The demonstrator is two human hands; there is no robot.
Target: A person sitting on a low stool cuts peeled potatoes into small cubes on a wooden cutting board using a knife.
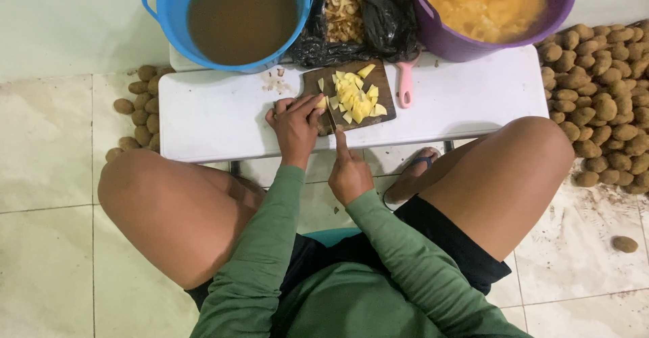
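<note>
**Dicing a potato on the board: grip, blade line, orientation**

Left hand (295, 123) clamped fingers-down on a piece of peeled potato (323, 103) at the near-left edge of the wooden cutting board (380, 81), which lies on the low white table (216, 118). Right hand (349, 174) closed around a knife (332, 118), index finger stretched along its back; the blade is mostly hidden between the two hands.

Doing it well, as judged: keep the left fingertips curled back from the edge, let the knuckles guide the blade, cut straight down, and push finished dice toward the pile of yellow cubes (356, 98) so the working spot stays free.

Orientation: knife's long axis runs near-to-far, tip pointing away from the body toward the board's far edge. Held potato piece too covered to read its axis. Board's long axis runs left-right, slightly tilted.

Around: blue tub (159, 0) of murky water, black bag of peelings (382, 20), purple tub (466, 44) of cut potato, pink-handled peeler (405, 86), unpeeled potatoes (602, 101) heaped on the floor.
</note>
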